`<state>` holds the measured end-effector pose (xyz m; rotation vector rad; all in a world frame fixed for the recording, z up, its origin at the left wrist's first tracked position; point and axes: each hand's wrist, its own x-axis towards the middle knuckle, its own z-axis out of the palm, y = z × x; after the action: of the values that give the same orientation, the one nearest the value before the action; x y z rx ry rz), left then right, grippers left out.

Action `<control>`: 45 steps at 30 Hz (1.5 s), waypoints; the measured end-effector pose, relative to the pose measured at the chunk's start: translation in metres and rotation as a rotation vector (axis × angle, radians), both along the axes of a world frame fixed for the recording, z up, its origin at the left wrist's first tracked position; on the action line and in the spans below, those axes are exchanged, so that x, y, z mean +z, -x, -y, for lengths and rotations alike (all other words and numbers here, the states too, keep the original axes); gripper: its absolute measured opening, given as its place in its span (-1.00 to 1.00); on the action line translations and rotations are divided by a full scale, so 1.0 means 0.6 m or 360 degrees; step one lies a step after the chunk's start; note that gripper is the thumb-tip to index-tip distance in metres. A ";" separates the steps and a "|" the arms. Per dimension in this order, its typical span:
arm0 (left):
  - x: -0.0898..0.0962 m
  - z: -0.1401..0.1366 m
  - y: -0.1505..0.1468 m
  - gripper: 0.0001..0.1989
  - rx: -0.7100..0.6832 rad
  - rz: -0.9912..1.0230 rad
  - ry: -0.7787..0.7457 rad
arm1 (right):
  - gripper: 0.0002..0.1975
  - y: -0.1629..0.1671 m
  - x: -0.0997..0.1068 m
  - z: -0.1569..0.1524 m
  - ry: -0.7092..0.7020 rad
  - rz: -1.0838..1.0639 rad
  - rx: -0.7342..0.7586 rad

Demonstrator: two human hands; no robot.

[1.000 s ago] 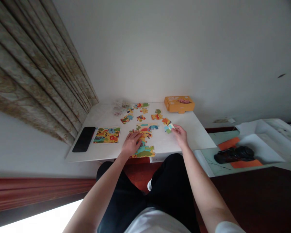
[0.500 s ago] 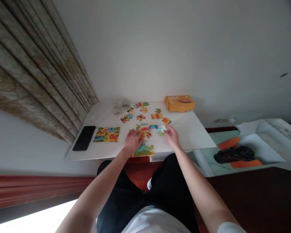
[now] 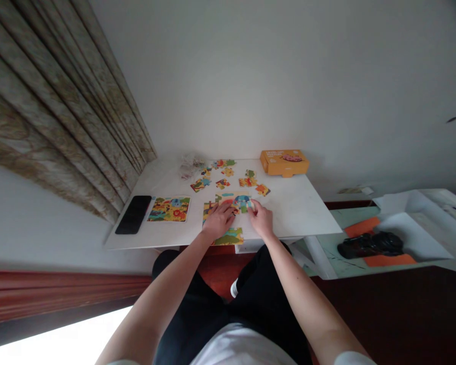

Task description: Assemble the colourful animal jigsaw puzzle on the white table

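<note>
A partly joined jigsaw puzzle (image 3: 231,236) in bright colours lies near the table's front edge. Across its middle rests my left hand (image 3: 219,220), fingers stretched out flat and covering part of the picture. At the puzzle's right side, my right hand (image 3: 262,219) pinches a small puzzle piece (image 3: 251,204) against the edge beside the blue elephant part (image 3: 242,199). Fingers hide most of that piece. Behind the puzzle lie several loose pieces, among them an orange one (image 3: 263,189) and a striped one (image 3: 247,181). To the left is a picture card (image 3: 169,209) with animals.
A black phone (image 3: 133,215) lies at the table's left edge. Crumpled clear plastic (image 3: 191,165) and an orange box (image 3: 285,162) stand at the back by the wall. Right of the table, a lower surface holds a black object (image 3: 370,245) and white box parts (image 3: 414,228).
My right hand has moved left, bringing its piece against the puzzle's right edge. My left hand has slid right across the puzzle. The view has shifted slightly.
</note>
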<state>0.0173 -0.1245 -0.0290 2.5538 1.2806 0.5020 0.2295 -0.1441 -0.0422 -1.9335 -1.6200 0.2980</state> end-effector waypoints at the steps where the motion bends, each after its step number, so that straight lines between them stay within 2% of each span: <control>1: 0.000 0.001 0.000 -0.62 0.0000 -0.0003 -0.0003 | -0.58 0.002 0.000 0.000 0.0012 0.0035 -0.0005; 6: -0.001 0.002 -0.001 -0.62 0.0004 -0.0007 -0.0019 | -0.51 0.003 -0.007 -0.001 0.0017 0.0056 -0.0013; 10: -0.001 0.003 -0.001 -0.63 0.0016 -0.0002 -0.0034 | -0.47 -0.010 -0.023 -0.007 -0.0024 -0.0147 -0.0008; 14: -0.002 0.005 -0.002 -0.65 0.0046 0.0029 -0.0066 | -0.54 -0.054 -0.036 -0.014 -0.0137 -0.0444 0.0035; 17: -0.002 0.005 -0.002 -0.64 0.0055 0.0053 -0.0076 | -0.52 -0.107 -0.040 -0.024 -0.0244 -0.0493 -0.0031; 22: -0.003 0.007 -0.005 -0.64 0.0068 0.0040 -0.0072 | -0.52 -0.180 -0.036 -0.061 -0.0285 -0.0401 -0.0191; 27: -0.003 -0.003 0.003 -0.69 0.0091 0.0119 -0.0059 | -0.60 -0.185 -0.030 -0.095 -0.0191 0.0019 -0.0254; 30: 0.001 -0.041 0.028 -0.68 0.0261 0.0173 -0.0046 | -0.60 -0.176 -0.031 -0.097 -0.0207 0.0229 -0.0202; 34: 0.014 -0.130 0.078 -0.58 0.0581 0.0063 -0.0003 | -0.59 -0.171 -0.033 -0.093 -0.0267 0.0298 -0.0184; 37: 0.025 -0.194 0.101 -0.49 0.0657 -0.0059 0.0079 | -0.59 -0.170 -0.033 -0.092 -0.0248 0.0310 -0.0216; 40: 0.037 -0.236 0.102 -0.46 0.0703 -0.0188 0.0199 | -0.59 -0.169 -0.031 -0.094 -0.0227 0.0312 -0.0224; 45: 0.049 -0.276 0.080 -0.38 0.0888 -0.0285 0.0368 | -0.61 -0.167 -0.029 -0.094 -0.0217 0.0294 -0.0228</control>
<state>-0.0306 0.0413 0.0004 2.0718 1.9979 0.2020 0.3299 -0.0878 -0.0597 -2.0069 -1.5609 -0.0492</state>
